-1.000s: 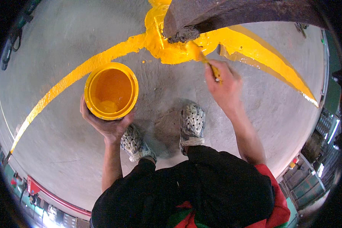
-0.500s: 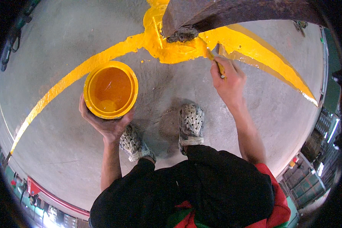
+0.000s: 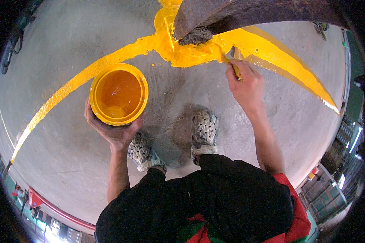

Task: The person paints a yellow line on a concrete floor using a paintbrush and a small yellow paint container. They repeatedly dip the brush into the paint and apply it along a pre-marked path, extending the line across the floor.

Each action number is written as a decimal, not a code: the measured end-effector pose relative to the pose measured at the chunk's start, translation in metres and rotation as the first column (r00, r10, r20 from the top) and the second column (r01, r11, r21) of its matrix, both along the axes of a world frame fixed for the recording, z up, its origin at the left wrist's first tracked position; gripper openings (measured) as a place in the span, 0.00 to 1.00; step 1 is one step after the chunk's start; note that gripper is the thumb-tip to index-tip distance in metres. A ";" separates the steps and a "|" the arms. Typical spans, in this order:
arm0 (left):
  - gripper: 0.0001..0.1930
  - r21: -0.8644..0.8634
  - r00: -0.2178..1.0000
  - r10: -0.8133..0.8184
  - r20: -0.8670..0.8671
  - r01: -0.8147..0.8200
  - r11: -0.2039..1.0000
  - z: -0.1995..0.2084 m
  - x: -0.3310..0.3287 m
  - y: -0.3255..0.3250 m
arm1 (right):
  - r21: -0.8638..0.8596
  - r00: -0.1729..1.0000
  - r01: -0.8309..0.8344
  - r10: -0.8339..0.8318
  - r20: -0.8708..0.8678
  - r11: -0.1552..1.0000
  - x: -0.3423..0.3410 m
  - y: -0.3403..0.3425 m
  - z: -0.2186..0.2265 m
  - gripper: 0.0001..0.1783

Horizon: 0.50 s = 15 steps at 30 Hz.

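Observation:
My left hand (image 3: pixel 115 131) is wrapped round the underside of an open paint can (image 3: pixel 142 108), whose rim and inside are coated yellow. Some yellow paint (image 3: pixel 119 94) lies inside it. In my right hand (image 3: pixel 248 86) is a paintbrush (image 3: pixel 227 59), its handle smeared yellow, with the fingers closed on it. The brush's tip touches or hangs just over the wet yellow patch (image 3: pixel 182 56) on the floor; I cannot tell which. That patch surrounds the foot of a dark, rusty metal post (image 3: pixel 231 16).
A yellow stripe (image 3: pixel 77 83) curves off to the left, and a wider yellow band (image 3: pixel 280 54) runs right. My patterned clogs (image 3: pixel 204 127) stand on the grey concrete floor (image 3: pixel 174 93). A red rail (image 3: pixel 65 214) lies at lower left, and crates (image 3: pixel 324 190) stand at lower right.
Very little differs. The paint can and my left hand have shifted a touch, and the brush has moved slightly at the patch's right edge.

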<state>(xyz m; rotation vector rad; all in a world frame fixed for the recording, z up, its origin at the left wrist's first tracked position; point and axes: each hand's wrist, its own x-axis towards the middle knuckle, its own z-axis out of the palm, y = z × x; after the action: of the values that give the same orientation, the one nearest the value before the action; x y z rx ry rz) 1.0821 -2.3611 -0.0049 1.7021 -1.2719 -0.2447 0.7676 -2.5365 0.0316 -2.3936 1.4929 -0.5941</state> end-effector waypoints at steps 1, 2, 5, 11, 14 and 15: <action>0.61 0.005 1.000 0.003 0.013 -0.003 1.000 0.000 0.000 0.000 | -0.013 0.999 0.043 -0.043 0.019 0.999 0.000 -0.001 0.000 0.07; 0.61 0.008 1.000 0.003 0.021 -0.004 1.000 0.000 0.000 0.000 | -0.027 0.996 0.073 -0.072 0.044 0.997 0.000 -0.001 0.000 0.07; 0.62 0.003 1.000 -0.002 0.009 0.002 1.000 0.000 0.000 0.002 | 0.002 0.996 0.088 -0.088 0.024 0.996 0.000 -0.002 0.002 0.06; 0.61 0.007 1.000 0.001 0.008 -0.001 1.000 0.001 -0.001 0.001 | -0.011 0.994 0.111 -0.111 0.022 0.994 0.000 -0.001 0.004 0.07; 0.61 0.028 1.000 -0.006 -0.021 0.007 1.000 0.003 -0.002 0.001 | -0.027 0.997 0.073 -0.072 0.039 0.997 -0.001 -0.004 0.004 0.07; 0.61 0.034 1.000 0.002 -0.006 -0.002 0.999 0.003 -0.002 0.002 | -0.047 0.998 0.010 -0.008 0.055 0.999 -0.001 -0.003 0.004 0.07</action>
<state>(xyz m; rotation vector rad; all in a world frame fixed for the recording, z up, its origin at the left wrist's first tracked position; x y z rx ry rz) 1.0806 -2.3596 -0.0016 1.7299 -1.2683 -0.2712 0.7670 -2.5396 0.0352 -2.3860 1.4835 -0.6989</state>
